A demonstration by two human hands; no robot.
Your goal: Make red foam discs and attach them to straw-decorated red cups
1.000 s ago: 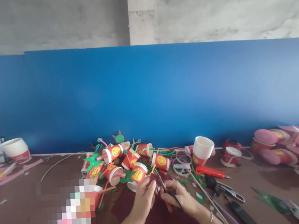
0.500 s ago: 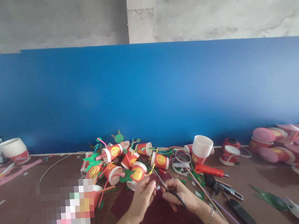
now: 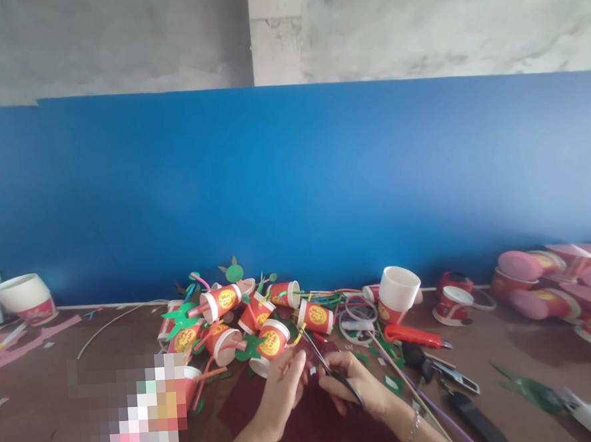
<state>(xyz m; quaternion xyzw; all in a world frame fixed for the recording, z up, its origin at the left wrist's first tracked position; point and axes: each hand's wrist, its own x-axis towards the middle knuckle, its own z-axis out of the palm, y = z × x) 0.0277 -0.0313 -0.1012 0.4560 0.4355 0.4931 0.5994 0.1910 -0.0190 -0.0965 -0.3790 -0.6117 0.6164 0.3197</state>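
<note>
My right hand (image 3: 358,385) is closed around scissors (image 3: 346,386) with dark handles, fingers at the loops. Their slim blades point up and to the left, past the tips of my left hand. Thumb and fingers of my left hand (image 3: 284,387) are pinched together on dark red paper (image 3: 311,359), partly hidden by the fingers and blades. Below both hands lies a larger dark red sheet (image 3: 313,430). Just beyond them is a heap of red-and-white paper cups (image 3: 271,342) with yellow emblems, green paper shapes and straws.
Stacked white-rimmed cups (image 3: 398,287) stand behind, right of centre. An orange-red utility knife (image 3: 413,336), keys with a black fob (image 3: 473,415) and green-tipped scissors (image 3: 536,390) lie to the right. Pink-trimmed cups (image 3: 545,299) fill the far right. A blue panel (image 3: 293,181) borders the table.
The view has shifted very slightly. My right hand and the scissors have moved a touch to the left; the left hand keeps its pinch.
</note>
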